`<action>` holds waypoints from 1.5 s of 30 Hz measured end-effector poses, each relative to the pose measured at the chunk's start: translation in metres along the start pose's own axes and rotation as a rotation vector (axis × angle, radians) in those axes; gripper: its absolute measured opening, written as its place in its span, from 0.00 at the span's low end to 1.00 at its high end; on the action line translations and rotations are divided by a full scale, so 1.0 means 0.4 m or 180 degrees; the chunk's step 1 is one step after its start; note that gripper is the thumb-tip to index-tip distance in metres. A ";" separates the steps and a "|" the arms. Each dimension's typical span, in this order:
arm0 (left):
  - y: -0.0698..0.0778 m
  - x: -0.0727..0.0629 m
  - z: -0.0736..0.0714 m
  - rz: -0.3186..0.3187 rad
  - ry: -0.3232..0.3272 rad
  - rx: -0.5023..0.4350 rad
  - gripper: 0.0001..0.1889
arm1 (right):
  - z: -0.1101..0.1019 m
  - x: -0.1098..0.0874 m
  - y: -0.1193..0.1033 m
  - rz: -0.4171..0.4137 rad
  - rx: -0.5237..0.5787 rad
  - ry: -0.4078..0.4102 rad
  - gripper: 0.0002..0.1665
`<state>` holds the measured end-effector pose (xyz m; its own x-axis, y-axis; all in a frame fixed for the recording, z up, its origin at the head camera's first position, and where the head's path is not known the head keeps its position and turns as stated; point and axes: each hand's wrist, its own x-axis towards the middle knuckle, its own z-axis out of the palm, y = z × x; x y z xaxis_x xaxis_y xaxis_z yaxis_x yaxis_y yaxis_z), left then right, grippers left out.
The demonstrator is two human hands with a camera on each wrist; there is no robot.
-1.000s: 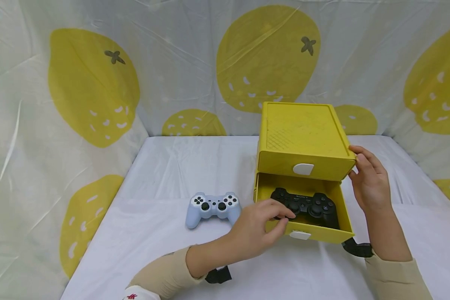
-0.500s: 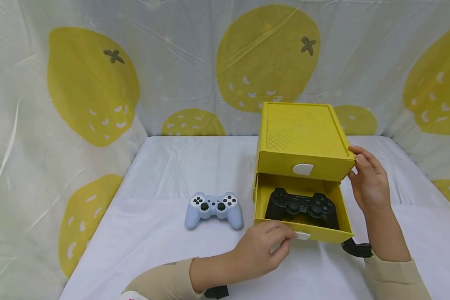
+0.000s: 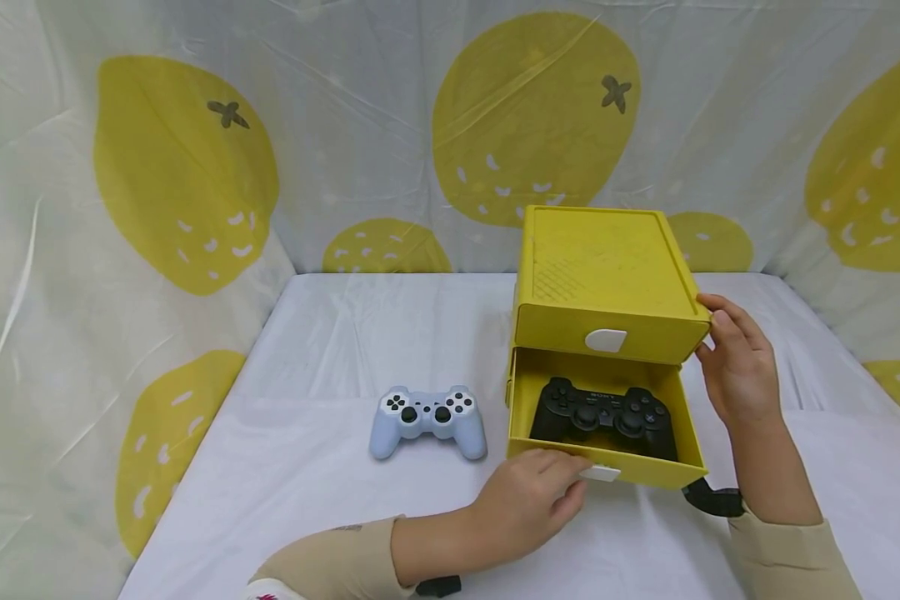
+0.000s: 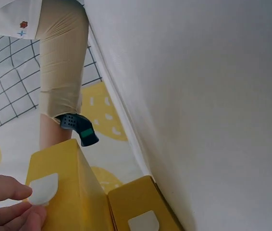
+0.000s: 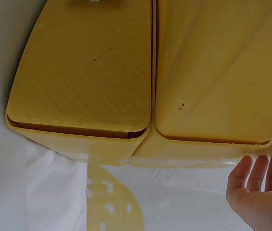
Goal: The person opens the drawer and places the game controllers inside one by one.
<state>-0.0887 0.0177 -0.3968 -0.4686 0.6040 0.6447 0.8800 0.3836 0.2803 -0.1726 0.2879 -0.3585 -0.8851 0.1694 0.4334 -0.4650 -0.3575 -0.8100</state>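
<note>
A yellow drawer box (image 3: 607, 262) stands on the right of the table, its lower drawer (image 3: 671, 477) pulled out toward me. Inside that drawer lies a black game controller (image 3: 603, 417). My left hand (image 3: 528, 504) is at the drawer's front, thumb and fingers pinching the edge of its white handle (image 4: 45, 188). The upper drawer is closed, with its own white handle (image 3: 606, 340). My right hand (image 3: 742, 367) rests its extended fingers against the box's upper right side; in the right wrist view its fingertips (image 5: 258, 168) meet the yellow edge.
A light blue game controller (image 3: 427, 421) lies on the white-covered table (image 3: 330, 358), left of the drawer box. Lemon-patterned curtains (image 3: 360, 125) rise behind and at both sides. Each wrist wears a dark strap mount (image 3: 712, 497).
My left hand has drawn back from the black controller inside the drawer, down to the white handle at the front. The right hand and the box stay where they were.
</note>
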 end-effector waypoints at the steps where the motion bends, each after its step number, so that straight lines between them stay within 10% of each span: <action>1: -0.001 0.000 0.003 0.0013 0.0011 0.0033 0.11 | -0.001 0.000 0.000 -0.0002 -0.0004 -0.0001 0.18; 45: -0.045 0.044 0.024 -0.0034 0.0292 0.0195 0.03 | -0.002 -0.001 0.002 -0.0003 0.0066 -0.0069 0.18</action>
<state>-0.1135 0.0285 -0.3973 -0.4663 0.5343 0.7050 0.8672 0.4333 0.2452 -0.1727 0.2882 -0.3595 -0.8839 0.1500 0.4429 -0.4653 -0.3762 -0.8013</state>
